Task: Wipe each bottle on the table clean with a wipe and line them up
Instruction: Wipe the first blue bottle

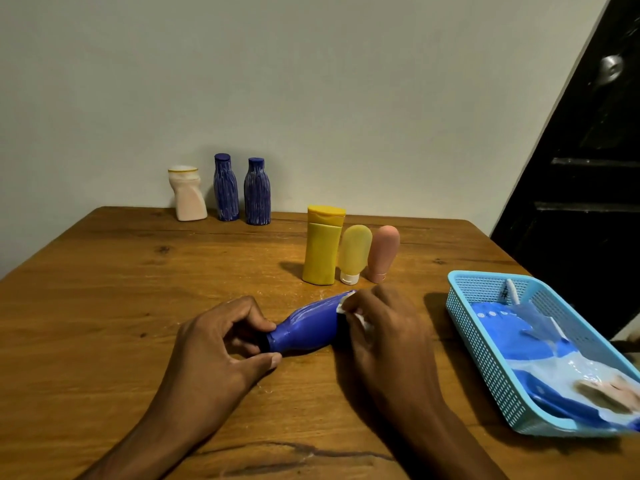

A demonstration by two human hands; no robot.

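A blue bottle (308, 327) lies on its side on the wooden table (104, 278), neck pointing left. My left hand (221, 344) pinches its dark cap end between thumb and fingers. My right hand (384, 334) wraps over the bottle's wide end and grips a white wipe (349, 311) against it. Upright at the back stand a white bottle (187, 194) and two streaked blue bottles (225, 187) (257, 191). Nearer, in a row, stand a yellow bottle (323, 244), a pale yellow tube (353, 252) and a pink tube (382, 252).
A light blue plastic basket (485, 341) sits at the table's right edge, holding a blue and white wipes pack (540, 358). A dark door (588, 168) stands behind it on the right. A pale wall runs along the table's far edge.
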